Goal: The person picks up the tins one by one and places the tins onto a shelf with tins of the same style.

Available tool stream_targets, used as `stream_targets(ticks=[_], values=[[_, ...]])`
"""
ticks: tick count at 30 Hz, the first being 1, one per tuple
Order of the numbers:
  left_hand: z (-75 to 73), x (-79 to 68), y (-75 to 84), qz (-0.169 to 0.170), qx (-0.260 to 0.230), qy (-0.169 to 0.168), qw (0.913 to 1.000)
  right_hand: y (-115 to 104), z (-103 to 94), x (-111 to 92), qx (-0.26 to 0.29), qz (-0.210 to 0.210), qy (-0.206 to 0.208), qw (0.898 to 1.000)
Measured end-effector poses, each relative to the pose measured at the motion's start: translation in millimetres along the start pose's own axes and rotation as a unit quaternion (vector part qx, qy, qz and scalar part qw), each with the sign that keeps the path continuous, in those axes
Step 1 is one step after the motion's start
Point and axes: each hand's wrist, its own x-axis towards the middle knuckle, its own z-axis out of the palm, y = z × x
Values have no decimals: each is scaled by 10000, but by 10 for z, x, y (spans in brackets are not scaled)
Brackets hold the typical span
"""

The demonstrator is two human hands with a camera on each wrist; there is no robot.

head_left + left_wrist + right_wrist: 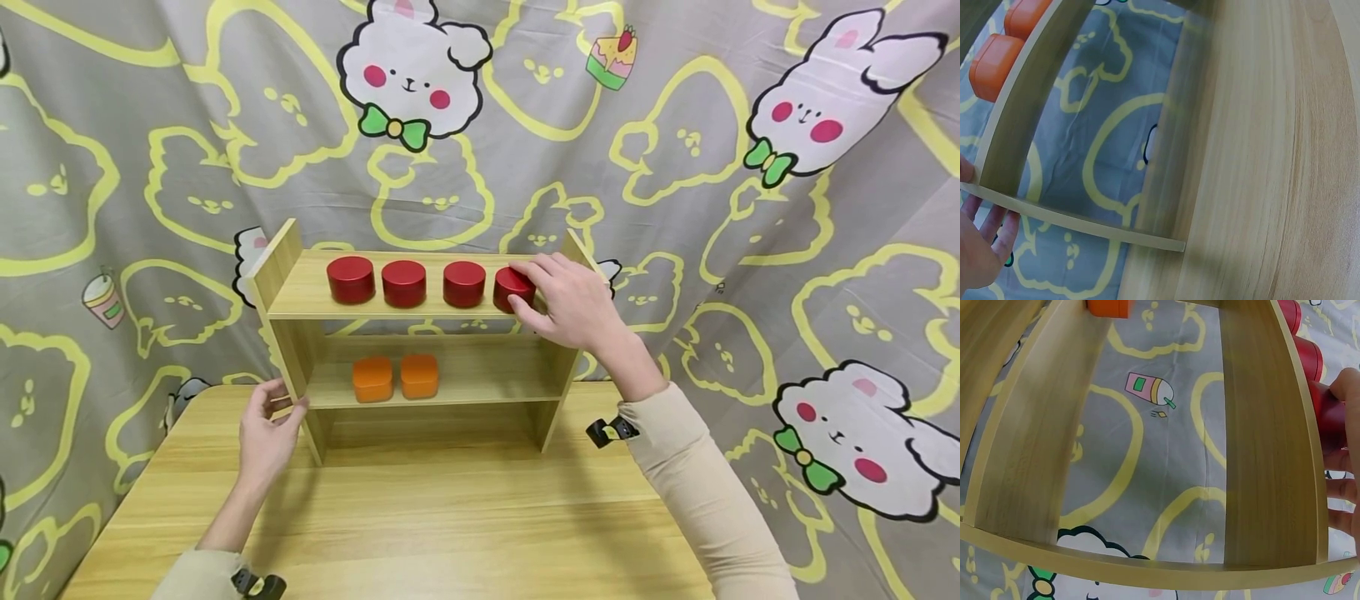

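A two-tier wooden shelf (495, 384) stands on the table. Several round red tins line its top board; the rightmost red tin (510, 288) is in the grip of my right hand (576, 305), thumb in front and fingers over the top and far side. In the right wrist view that red tin (1329, 419) sits close to its neighbour. My left hand (267, 433) holds the shelf's left side panel, with the thumb on the inner side and the fingers outside, as the left wrist view shows at the panel edge (1085, 224).
Two orange rounded-square tins (372, 380) sit on the middle board, left of centre. Other red tins (404, 283) stand in a row along the top board. Behind the shelf hangs a grey patterned curtain (525, 167). The wooden table (450, 517) extends in front.
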Motion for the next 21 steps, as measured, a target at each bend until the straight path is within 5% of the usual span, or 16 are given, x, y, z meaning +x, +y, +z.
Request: stream_targets(ticks=[21], values=[[13,0,16,43,40,-8,10000,16,-9,126,-64,465,-758,9960]])
